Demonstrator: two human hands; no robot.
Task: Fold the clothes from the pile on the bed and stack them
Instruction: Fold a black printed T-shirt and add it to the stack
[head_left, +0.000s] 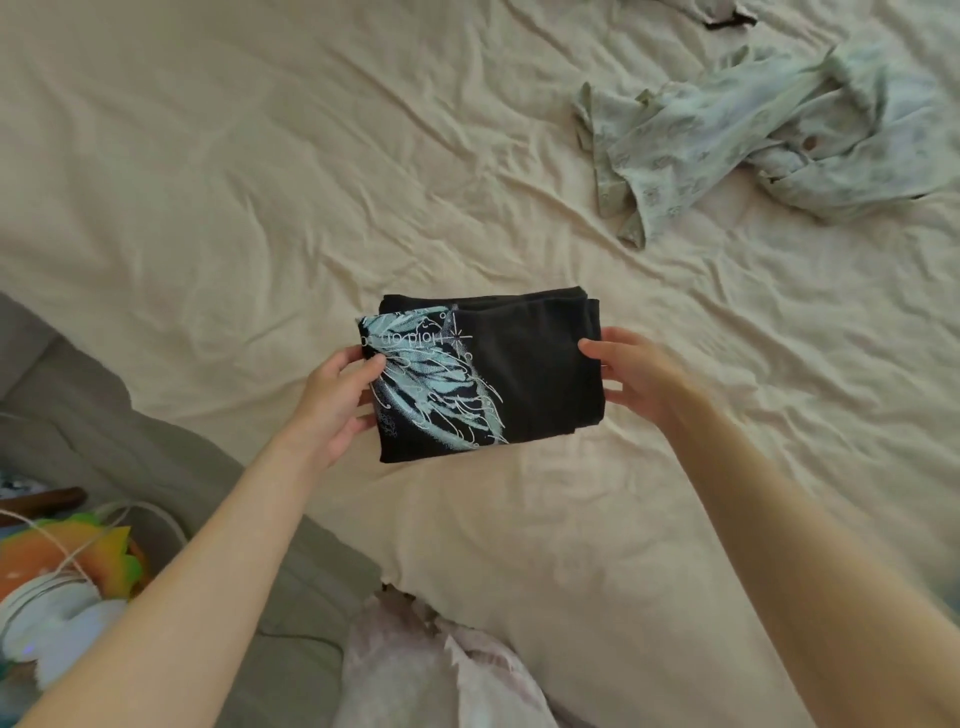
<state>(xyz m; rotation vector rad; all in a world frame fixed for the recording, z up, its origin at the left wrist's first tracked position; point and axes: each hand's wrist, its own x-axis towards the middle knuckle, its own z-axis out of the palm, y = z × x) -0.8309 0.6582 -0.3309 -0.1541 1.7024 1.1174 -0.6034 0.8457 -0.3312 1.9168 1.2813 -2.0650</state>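
From where I sit, my left hand (337, 400) grips the left short edge of the folded black shirt (519, 379), thumb curled over the pale-blue feather print and fingers tucked out of sight beneath. The shirt sits square between my hands, near the middle of the cream bed sheet (260, 182) — whether it rests on the sheet or hangs just above it, I cannot tell. Its long axis runs left to right, so each hand has one short end. My right hand (639, 379) holds the right edge, thumb on top near the upper corner, fingers curled under the lower part.

Further right and away from me lies the crumpled pale-green garment (727, 140), well apart from the shirt and nearer my right hand than my left. I judge the shirt folded and ready to be set down as a stack base. The green piece looks next — a forward reach with the right arm.
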